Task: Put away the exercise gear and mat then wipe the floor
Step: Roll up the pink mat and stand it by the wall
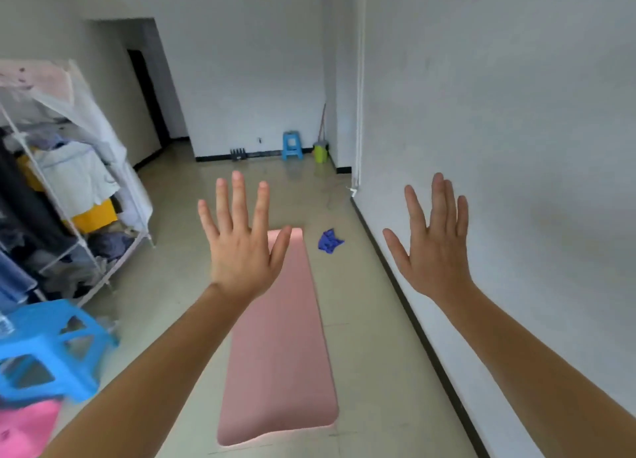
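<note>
Both hands, left hand (241, 247) and right hand (437, 251), spread above pink mat (278, 347); blue cloth (329, 241), probably, beside it.

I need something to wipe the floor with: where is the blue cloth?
In the head view the blue cloth lies crumpled on the floor, just right of the far end of the mat, between it and the right wall.

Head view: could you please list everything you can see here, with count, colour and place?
exercise mat: one, pink, unrolled flat on floor, centre
cloth: one, blue, crumpled on floor beside mat's far end
near stool: one, blue, lower left
far stool: one, blue, by back wall
bucket: one, lime green, far corner
clothes rack: one, white frame, at left
left hand: one, open, raised, holds nothing
right hand: one, open, raised, holds nothing
</note>
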`<action>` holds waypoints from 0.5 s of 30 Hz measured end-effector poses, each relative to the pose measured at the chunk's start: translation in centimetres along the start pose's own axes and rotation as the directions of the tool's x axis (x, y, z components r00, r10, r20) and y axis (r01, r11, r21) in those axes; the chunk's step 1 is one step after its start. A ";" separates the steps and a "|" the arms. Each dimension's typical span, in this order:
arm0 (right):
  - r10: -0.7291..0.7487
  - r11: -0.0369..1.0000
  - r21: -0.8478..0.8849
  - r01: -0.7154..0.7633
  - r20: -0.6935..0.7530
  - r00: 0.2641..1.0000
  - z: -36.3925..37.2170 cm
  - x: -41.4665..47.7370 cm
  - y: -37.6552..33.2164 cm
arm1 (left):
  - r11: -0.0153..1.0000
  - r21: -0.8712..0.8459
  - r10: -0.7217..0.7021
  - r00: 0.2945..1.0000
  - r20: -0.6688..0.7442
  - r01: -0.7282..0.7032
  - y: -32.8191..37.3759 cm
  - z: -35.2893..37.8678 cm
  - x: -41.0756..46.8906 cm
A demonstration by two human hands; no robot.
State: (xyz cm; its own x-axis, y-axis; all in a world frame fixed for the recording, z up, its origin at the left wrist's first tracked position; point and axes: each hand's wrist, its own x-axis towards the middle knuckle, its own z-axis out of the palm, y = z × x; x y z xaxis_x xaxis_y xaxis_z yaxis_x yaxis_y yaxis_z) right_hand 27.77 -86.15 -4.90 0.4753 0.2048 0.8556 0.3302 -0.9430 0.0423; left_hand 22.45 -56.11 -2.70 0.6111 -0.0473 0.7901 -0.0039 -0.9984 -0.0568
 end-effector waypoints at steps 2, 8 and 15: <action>-0.067 0.995 0.073 0.066 0.010 0.998 1.7 2.0 -5.6 | 0.996 0.066 -0.065 0.998 -0.008 0.065 -5.7 -1.7 -1.4; -0.185 0.957 0.229 0.176 0.019 0.983 7.2 6.7 -24.4 | 0.961 0.220 -0.171 0.985 -0.016 0.170 -23.2 -5.5 -6.4; -0.209 0.929 0.334 0.160 0.118 0.971 13.8 9.4 -46.0 | 0.921 0.333 -0.229 0.972 0.042 0.203 -41.7 -6.5 -11.1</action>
State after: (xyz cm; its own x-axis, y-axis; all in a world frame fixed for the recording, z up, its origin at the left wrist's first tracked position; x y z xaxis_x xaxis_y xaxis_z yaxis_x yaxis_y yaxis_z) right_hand 28.31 -37.25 -5.89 0.4887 0.4270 0.7608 0.6546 -0.7559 0.0038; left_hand 10.67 -14.16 -5.09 0.6288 0.1843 0.7555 0.3835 -0.9186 -0.0951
